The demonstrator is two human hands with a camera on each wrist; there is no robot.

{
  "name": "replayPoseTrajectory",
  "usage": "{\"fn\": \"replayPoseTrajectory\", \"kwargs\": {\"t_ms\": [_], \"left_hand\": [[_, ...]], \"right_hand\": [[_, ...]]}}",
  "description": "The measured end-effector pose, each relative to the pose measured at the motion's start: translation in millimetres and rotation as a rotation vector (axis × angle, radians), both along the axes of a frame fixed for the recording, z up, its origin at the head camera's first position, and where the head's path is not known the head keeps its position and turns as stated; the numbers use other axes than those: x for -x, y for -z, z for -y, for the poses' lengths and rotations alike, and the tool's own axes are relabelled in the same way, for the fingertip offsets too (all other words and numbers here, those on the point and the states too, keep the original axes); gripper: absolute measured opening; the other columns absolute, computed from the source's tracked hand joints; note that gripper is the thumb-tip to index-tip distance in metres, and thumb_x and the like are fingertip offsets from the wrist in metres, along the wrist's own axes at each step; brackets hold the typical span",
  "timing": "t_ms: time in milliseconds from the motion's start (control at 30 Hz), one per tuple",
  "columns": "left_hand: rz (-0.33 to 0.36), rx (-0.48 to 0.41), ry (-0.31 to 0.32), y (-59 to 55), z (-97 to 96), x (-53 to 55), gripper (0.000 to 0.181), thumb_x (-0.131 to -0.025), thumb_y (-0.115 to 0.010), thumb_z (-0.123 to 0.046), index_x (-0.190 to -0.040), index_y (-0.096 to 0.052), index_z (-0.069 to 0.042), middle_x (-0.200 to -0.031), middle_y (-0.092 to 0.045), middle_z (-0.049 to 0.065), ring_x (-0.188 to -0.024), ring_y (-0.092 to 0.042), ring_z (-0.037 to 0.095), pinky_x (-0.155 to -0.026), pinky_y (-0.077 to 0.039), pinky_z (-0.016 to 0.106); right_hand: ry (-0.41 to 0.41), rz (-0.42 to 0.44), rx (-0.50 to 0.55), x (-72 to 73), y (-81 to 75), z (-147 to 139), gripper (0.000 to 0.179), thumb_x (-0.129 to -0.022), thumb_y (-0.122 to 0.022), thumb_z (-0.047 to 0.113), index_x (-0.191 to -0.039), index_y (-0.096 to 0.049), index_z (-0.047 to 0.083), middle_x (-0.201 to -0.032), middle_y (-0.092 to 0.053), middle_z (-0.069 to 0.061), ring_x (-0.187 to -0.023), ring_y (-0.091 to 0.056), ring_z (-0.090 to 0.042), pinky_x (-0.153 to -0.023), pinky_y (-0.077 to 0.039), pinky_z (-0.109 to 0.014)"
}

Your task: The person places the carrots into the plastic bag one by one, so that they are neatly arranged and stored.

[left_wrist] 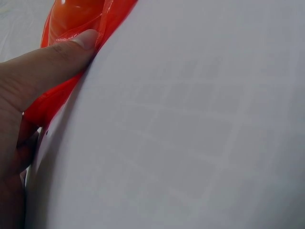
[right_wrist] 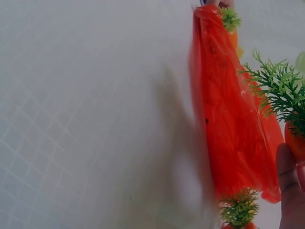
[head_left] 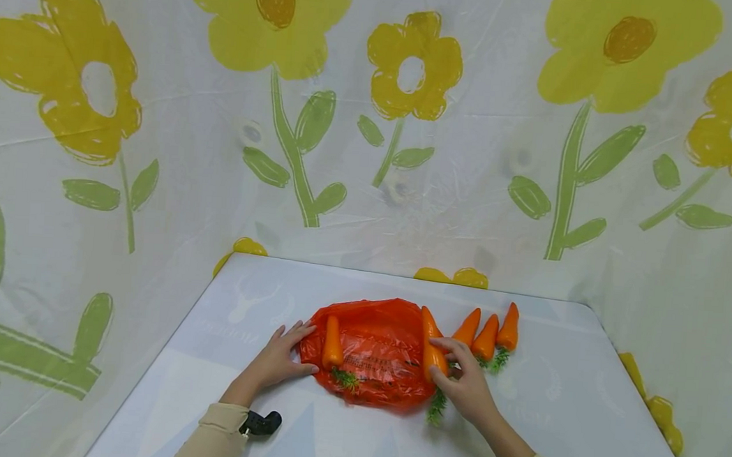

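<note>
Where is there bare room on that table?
The table is bare from the loose carrots to its right edge, and at its far left corner, beyond the left grip. It's crowded between those carrots and the red bag, by the right grip.

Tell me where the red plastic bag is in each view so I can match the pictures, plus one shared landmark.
Head: the red plastic bag is just below the picture's middle.
Left wrist: only part of it shows, in the upper left.
Right wrist: it runs down the right half, from the top edge to near the bottom.
Shared landmark: the left hand at the bag's edge, barely showing at the top in the right wrist view.
</note>
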State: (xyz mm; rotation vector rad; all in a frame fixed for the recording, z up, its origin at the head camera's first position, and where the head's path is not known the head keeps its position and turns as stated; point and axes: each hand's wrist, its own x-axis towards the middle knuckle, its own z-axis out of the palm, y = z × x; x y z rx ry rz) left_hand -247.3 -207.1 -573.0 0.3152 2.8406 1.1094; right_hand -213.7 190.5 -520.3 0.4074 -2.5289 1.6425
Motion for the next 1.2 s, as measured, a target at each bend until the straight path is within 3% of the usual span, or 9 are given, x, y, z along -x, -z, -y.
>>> {"fn": "replayPoseTrajectory", "kwargs": {"t_ms": [233, 467, 633, 967, 1200], "left_hand": [[-0.001, -0.002, 0.002, -0.9, 0.2, -0.3, 0.089, -0.078, -0.086, -0.045, -0.154, -0.047, -0.019, -0.163, -0.036, 0.009, -0.154, -0.016, 0.041, -0.120, -0.015, 0.066], [-0.034, 0.004, 0.014, 1.0, 1.2, 1.1, 0.088, -0.078, -0.087, -0.043, -0.153, -0.049, -0.016, -0.162, -0.039, 0.006, -0.154, -0.020, 0.032, -0.124, -0.009, 0.059], [-0.030, -0.009, 0.013, 0.8, 1.0, 0.8, 0.088, -0.078, -0.087, -0.043, -0.153, -0.049, -0.016, -0.162, -0.039, 0.006, -0.154, -0.019, 0.034, -0.123, -0.010, 0.061], [-0.026, -0.003, 0.013, 0.5, 0.0, 0.7, 0.088, -0.078, -0.087, -0.042, -0.152, -0.049, -0.015, -0.162, -0.039, 0.006, -0.155, -0.019, 0.034, -0.123, -0.009, 0.060], [-0.020, -0.008, 0.002, 1.1, -0.2, 0.2, 0.089, -0.077, -0.087, -0.043, -0.153, -0.049, -0.016, -0.162, -0.037, 0.008, -0.154, -0.017, 0.039, -0.122, -0.012, 0.064]], "right_hand": [[-0.007, -0.012, -0.012, 2.2, 3.7, 3, 0.041, -0.092, -0.076, 0.015, -0.132, -0.065, 0.020, -0.137, -0.054, -0.009, -0.101, -0.054, -0.024, -0.080, -0.055, -0.023], [-0.020, -0.023, 0.001, 3.0, 6.8, 7, 0.042, -0.091, -0.076, 0.013, -0.131, -0.065, 0.021, -0.139, -0.053, -0.008, -0.101, -0.055, -0.025, -0.078, -0.056, -0.025], [0.006, -0.012, -0.029, 3.0, 7.4, 10, 0.044, -0.090, -0.076, 0.011, -0.131, -0.065, 0.021, -0.136, -0.054, -0.007, -0.100, -0.055, -0.024, -0.076, -0.054, -0.024], [-0.012, -0.025, -0.033, -11.9, -22.8, 24, 0.040, -0.090, -0.073, 0.005, -0.129, -0.065, 0.010, -0.132, -0.056, -0.014, -0.097, -0.056, -0.026, -0.073, -0.054, -0.024], [-0.004, -0.024, -0.017, -12.7, -23.2, 28, 0.039, -0.089, -0.074, 0.003, -0.127, -0.066, 0.010, -0.131, -0.057, -0.011, -0.098, -0.057, -0.027, -0.076, -0.054, -0.024]]}}
